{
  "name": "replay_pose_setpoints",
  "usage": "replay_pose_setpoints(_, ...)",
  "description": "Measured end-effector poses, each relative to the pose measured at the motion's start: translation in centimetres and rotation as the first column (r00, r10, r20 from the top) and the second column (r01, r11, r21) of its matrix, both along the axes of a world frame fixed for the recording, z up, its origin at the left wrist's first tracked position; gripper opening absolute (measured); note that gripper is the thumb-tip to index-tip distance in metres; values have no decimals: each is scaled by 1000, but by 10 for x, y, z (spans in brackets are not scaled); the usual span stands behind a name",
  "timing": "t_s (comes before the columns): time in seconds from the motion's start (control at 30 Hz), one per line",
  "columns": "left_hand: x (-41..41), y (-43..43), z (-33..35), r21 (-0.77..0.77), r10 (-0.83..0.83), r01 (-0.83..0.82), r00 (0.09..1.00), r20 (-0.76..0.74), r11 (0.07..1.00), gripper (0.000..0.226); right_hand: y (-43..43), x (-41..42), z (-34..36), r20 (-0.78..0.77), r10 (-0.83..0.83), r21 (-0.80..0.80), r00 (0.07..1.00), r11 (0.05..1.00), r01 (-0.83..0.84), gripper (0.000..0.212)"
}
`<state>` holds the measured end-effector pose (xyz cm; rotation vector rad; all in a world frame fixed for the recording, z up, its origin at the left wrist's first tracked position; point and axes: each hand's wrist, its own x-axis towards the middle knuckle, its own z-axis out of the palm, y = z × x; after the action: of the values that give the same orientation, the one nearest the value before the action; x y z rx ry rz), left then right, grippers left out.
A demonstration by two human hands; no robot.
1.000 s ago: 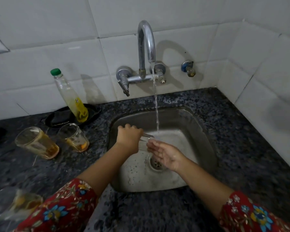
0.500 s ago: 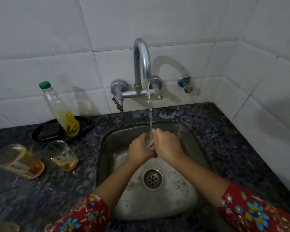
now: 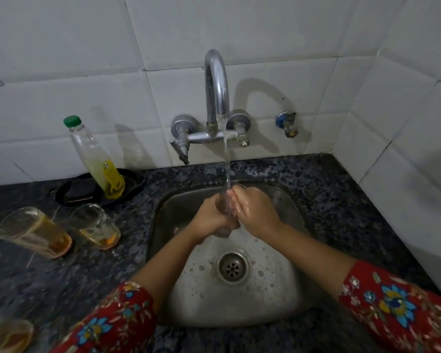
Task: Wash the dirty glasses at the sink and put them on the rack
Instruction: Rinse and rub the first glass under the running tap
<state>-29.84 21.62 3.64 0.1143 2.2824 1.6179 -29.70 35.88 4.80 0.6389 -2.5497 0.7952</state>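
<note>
Over the steel sink (image 3: 285,289), both hands (image 3: 236,212) clasp a glass (image 3: 223,203); bottle label (image 3: 107,166) unreadable.

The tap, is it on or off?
On. A stream of water runs from the tap spout onto the glass held between both hands over the sink.

left counter: glasses (image 3: 61,231), bottle (image 3: 97,159) block | right counter (image 3: 341,212): free
</note>
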Motion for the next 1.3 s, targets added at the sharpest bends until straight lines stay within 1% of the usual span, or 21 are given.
replay_pose_setpoints(0.07, 9, 16, 8, -312, 206, -243, 968, -146, 918, 50, -16, -4, 7, 174, -193, 106, 966, 979, 177, 45)
replay_pose_setpoints(0.13, 8, 14, 9, -369, 208, -283, 951, -230, 885, 53, -18, -7, 11, 223, -165, 61, 961, 986, 156, 41)
replay_pose_setpoints(0.2, -3, -4, 10, -71, 11, -15, 999, -52, 997, 51, -12, -3, 13, 136, -1, -64, 991, 998, 10, 44)
replay_pose_setpoints(0.27, -10, -23, 9, 227, -226, 206, 972, 64, 952, 47, -2, 3, 11, 99, 174, -147, 980, 976, -159, 44)
replay_pose_setpoints(0.3, -12, -26, 8, 257, -258, 233, 964, 68, 938, 46, 0, 5, 11, 95, 200, -156, 975, 971, -184, 44)
replay_pose_setpoints(0.37, -5, -13, 9, 111, -121, 117, 992, 24, 987, 41, -5, 3, 9, 141, 90, -98, 986, 992, -77, 46)
replay_pose_setpoints(0.43, 6, 7, 8, -153, 121, -145, 981, -152, 978, 38, -14, -3, 13, 193, -57, -5, 979, 998, 59, 45)
replay_pose_setpoints(0.5, 9, 12, 11, -200, 229, -284, 938, -260, 938, 37, -16, -5, 14, 145, -58, -53, 988, 996, 66, 45)
replay_pose_setpoints(0.6, -6, -8, 19, 108, -78, 83, 996, -53, 991, 44, -6, 0, 17, 124, 56, -278, 991, 960, -20, 42)
replay_pose_setpoints(0.67, -6, -19, 26, 359, -284, 236, 955, 86, 903, 35, -2, 3, 18, 130, 105, -391, 986, 919, -46, 35)
replay_pose_setpoints(0.7, -7, -21, 25, 386, -297, 229, 946, 127, 894, 35, -3, 3, 20, 135, 104, -393, 985, 919, -43, 34)
replay_pose_setpoints(0.73, -5, -18, 24, 348, -255, 199, 959, 122, 916, 36, -4, 2, 23, 160, 87, -349, 983, 937, -27, 34)
replay_pose_setpoints(0.8, 1, -5, 22, 29, -68, 69, 997, -19, 997, 44, -9, -3, 33, 252, -10, -106, 968, 994, 38, 37)
replay_pose_setpoints(0.87, 8, 8, 17, -275, 97, -166, 964, -248, 947, 54, -15, -7, 40, 291, -126, 68, 948, 992, 111, 42)
replay_pose_setpoints(0.93, 8, 7, 14, -133, 101, -143, 955, -280, 981, 56, -17, -6, 42, 228, -97, 9, 969, 995, 97, 41)
replay_pose_setpoints(1.03, -1, -17, 22, 262, -165, 169, 986, -37, 950, 39, -12, 1, 38, 140, 87, -197, 986, 979, -59, 39)
replay_pose_setpoints(1.1, -3, -26, 22, 348, -264, 225, 962, 69, 910, 32, -8, 2, 34, 171, 118, -269, 978, 961, -69, 42)
replay_pose_setpoints(1.17, 5, -15, 24, 99, -109, 111, 994, -29, 989, 34, -12, -4, 34, 246, 64, -200, 967, 980, -14, 39)
replay_pose_setpoints(1.23, 12, -1, 22, -279, 42, -115, 966, -254, 953, 46, -19, -8, 38, 318, -40, -40, 947, 998, 56, 36)
replay_pose_setpoints(1.27, 12, 1, 20, -321, 59, -165, 947, -316, 933, 53, -21, -10, 38, 322, -72, -13, 944, 997, 80, 35)
replay_pose_setpoints(1.3, 10, -2, 19, -243, 26, -97, 960, -280, 965, 57, -20, -10, 37, 298, -64, -43, 953, 996, 81, 35)
